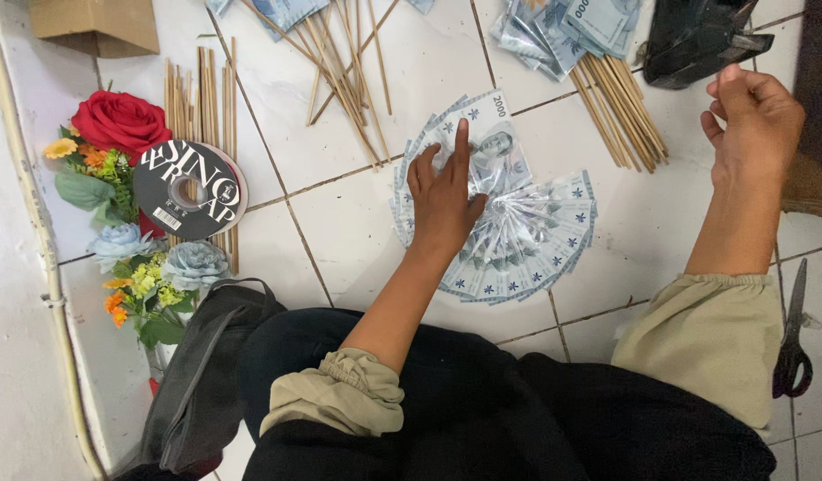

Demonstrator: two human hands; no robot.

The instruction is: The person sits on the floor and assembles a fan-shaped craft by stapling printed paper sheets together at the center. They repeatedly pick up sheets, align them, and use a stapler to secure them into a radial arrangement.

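Observation:
A fan of grey-blue banknotes in clear wrap (pixel 527 236) lies spread on the white tiled floor. My left hand (pixel 442 200) rests flat on the fan's left part, fingers apart, the index finger stretched up over the top note. My right hand (pixel 756 120) is raised at the upper right, fingers loosely curled; whether something thin sits between them cannot be told. It hovers near a black plastic bag (pixel 696 40).
Wooden sticks (pixel 344 62) lie scattered at the top, with more sticks (pixel 620 111) and folded notes (pixel 567 31) beside them. At left are artificial flowers (pixel 122 125) and a dark tape roll (pixel 188 189). Scissors (pixel 794 343) lie at right. A black bag (pixel 202 374) sits by my knee.

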